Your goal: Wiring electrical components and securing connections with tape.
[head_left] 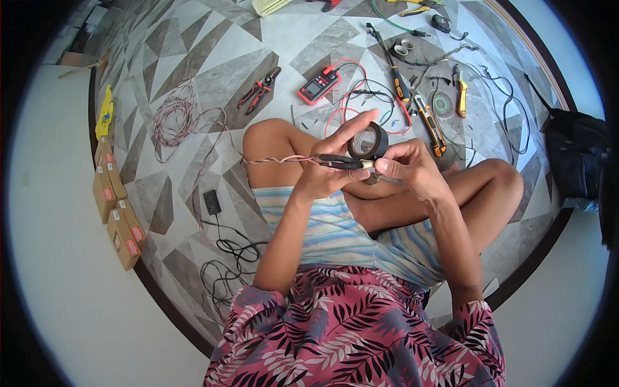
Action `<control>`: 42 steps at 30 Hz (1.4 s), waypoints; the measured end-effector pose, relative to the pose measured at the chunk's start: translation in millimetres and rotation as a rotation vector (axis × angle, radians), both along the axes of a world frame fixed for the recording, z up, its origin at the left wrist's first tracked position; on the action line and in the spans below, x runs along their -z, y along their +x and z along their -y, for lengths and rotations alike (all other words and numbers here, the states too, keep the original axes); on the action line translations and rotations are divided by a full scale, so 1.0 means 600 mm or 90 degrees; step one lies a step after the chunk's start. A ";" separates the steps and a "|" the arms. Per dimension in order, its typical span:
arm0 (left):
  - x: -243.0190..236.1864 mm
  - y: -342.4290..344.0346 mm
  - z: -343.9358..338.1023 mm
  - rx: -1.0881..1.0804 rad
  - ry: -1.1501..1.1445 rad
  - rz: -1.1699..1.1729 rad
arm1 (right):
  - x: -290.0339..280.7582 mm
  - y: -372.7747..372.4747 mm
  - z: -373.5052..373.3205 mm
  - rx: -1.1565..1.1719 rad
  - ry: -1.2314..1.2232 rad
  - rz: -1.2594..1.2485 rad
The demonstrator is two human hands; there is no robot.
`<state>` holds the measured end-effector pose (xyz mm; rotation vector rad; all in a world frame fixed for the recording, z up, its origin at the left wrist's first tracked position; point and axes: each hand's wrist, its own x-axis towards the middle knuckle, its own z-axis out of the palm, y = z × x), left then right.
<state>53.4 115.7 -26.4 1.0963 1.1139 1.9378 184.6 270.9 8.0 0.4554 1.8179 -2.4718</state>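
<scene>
My left hand (322, 177) is closed round a pink and white twisted wire (277, 158) at a dark, sleeved or taped section (332, 159), its index finger extended upward. My right hand (412, 171) pinches a small pale piece (367, 164) at that section's right end, thumb against it. A roll of black tape (380, 138) stands just above the join, between my hands; which fingers support it is unclear. Both hands are over my crossed bare legs.
On the tiled floor lie a loose wire coil (174, 126), red-black pliers (258, 90), a red-black meter (319, 84), yellow-handled tools (429, 126), cables (503, 109) and a black adapter (211, 202). Small cardboard boxes (119, 238) line the left wall; a black bag (570, 155) sits at right.
</scene>
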 end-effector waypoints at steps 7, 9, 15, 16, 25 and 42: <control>-0.019 -0.015 0.002 -0.098 -0.055 -0.291 | 0.006 0.005 0.013 0.056 0.001 -0.014; -0.014 -0.001 0.003 -0.129 -0.056 -0.268 | 0.007 0.005 0.015 0.068 0.020 -0.014; 0.016 0.022 -0.002 -0.200 -0.037 -0.194 | 0.005 -0.001 0.025 0.153 0.072 -0.030; 0.012 0.026 -0.004 -0.215 -0.037 -0.244 | 0.001 -0.001 0.022 0.139 0.058 -0.019; 0.023 0.015 -0.010 -0.224 -0.013 -0.245 | 0.011 0.002 0.019 0.081 0.043 -0.018; 0.015 0.034 0.006 -0.319 -0.087 -0.384 | 0.023 0.007 0.056 0.183 0.190 -0.049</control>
